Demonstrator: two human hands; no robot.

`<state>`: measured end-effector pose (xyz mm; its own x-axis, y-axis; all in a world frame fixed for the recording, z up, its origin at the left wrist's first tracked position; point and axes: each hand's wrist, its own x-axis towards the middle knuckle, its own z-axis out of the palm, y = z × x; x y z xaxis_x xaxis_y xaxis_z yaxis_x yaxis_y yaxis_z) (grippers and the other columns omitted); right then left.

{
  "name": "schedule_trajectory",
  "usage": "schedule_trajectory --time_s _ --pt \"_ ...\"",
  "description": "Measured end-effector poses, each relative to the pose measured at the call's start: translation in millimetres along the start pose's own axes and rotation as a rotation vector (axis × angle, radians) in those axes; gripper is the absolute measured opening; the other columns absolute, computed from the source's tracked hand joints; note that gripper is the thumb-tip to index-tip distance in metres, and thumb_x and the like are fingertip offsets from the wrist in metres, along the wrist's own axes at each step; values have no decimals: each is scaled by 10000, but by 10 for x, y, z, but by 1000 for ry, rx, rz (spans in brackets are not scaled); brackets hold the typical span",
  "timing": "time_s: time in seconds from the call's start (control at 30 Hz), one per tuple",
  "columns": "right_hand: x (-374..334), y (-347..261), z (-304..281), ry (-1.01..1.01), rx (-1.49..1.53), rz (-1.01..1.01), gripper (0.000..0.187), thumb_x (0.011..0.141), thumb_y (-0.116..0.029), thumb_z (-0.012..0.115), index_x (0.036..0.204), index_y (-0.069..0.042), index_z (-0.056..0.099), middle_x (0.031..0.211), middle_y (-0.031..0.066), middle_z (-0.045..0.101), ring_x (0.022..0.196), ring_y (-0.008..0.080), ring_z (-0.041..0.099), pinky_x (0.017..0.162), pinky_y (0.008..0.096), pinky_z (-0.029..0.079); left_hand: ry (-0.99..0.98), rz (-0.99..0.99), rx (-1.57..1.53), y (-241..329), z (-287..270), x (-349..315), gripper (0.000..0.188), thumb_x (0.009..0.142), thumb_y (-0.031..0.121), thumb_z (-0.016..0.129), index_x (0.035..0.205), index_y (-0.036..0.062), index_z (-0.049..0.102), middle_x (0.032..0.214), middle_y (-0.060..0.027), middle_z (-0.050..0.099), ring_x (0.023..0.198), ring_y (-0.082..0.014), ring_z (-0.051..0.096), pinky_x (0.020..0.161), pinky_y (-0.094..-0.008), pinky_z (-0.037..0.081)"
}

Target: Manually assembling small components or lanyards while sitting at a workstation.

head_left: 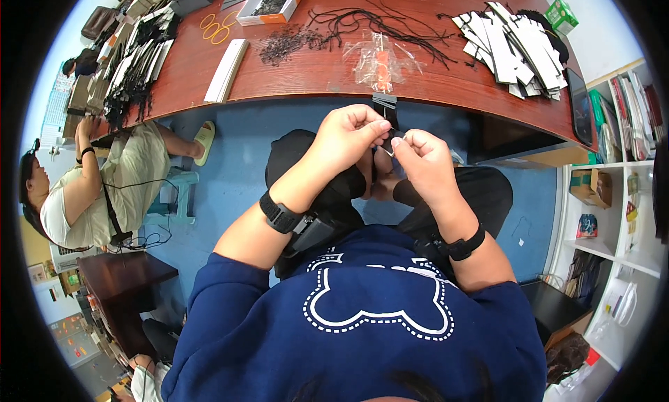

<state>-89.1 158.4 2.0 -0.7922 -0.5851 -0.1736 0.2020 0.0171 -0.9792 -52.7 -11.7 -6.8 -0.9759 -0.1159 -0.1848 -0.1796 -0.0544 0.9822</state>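
In front of my lap, at the table's near edge, both hands are closed in a pinch with the fingertips almost together. My left hand (350, 138) and my right hand (426, 163) grip a small black piece (395, 133) between thumbs and forefingers. Its exact kind is too small to tell. Just beyond the fingertips, a black strip with grey bands (385, 106) hangs over the table edge. Above it on the tabletop lies clear plastic film with an orange strip (382, 66).
The reddish-brown table (300, 85) carries a stack of white strips (226, 71), small black fasteners (293, 43), black cords (376, 18) and a pile of white tags (512, 50). An open box (272, 3) stands at the back. Another person (97, 186) sits at the left beside bundled tags.
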Motion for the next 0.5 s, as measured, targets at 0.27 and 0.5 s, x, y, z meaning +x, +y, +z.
schedule_trajectory --time_s 0.27,0.5 --pt "-5 24 -53 -28 -132 90 212 902 -152 578 740 -18 560 596 23 597 490 48 518 417 225 379 -22 24 -159 19 7 -77 86 908 118 600 871 43 617 796 3 620 710 -62 550 657 -212 452" --pt "38 87 -69 -10 -125 20 239 909 -197 584 751 -19 591 603 11 586 523 52 519 442 233 394 -22 331 83 31 46 -66 72 852 62 647 862 -8 652 859 -36 600 798 -114 558 745 -240 451"
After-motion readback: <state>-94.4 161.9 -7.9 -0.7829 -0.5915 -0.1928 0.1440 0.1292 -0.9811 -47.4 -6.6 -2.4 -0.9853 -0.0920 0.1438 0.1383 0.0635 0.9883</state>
